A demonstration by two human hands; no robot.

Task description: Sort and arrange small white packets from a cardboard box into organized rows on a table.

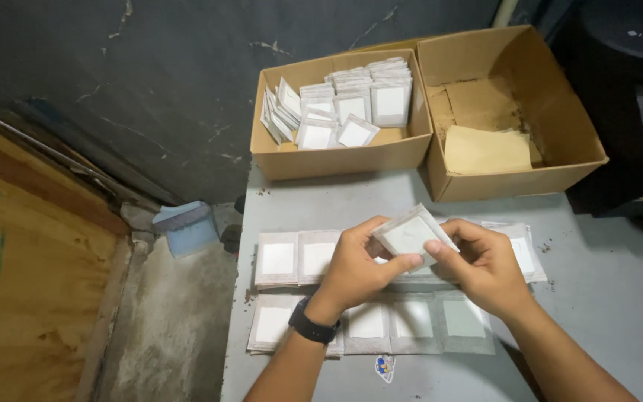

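A grey bench (604,298) carries two open cardboard boxes at its far edge: the right box (560,112) holds only flat brown paper sheets (485,149), while the left box (336,160) is packed with small white square packets (370,93), some upright in rows, some loose. Nearer the person, flat piles of the same packets (292,259) lie in two rows across the bench, touching edge to edge. Both hands meet just above these rows on a small stack of packets (411,232), held tilted. The left hand (355,272), with a black watch (312,327) at the wrist, has its grip closed on the stack's near edge, thumb on top; the right hand (485,264) pinches the right side. To square the stack well, I judge the fingers should press evenly on opposite edges so no packet slides out.
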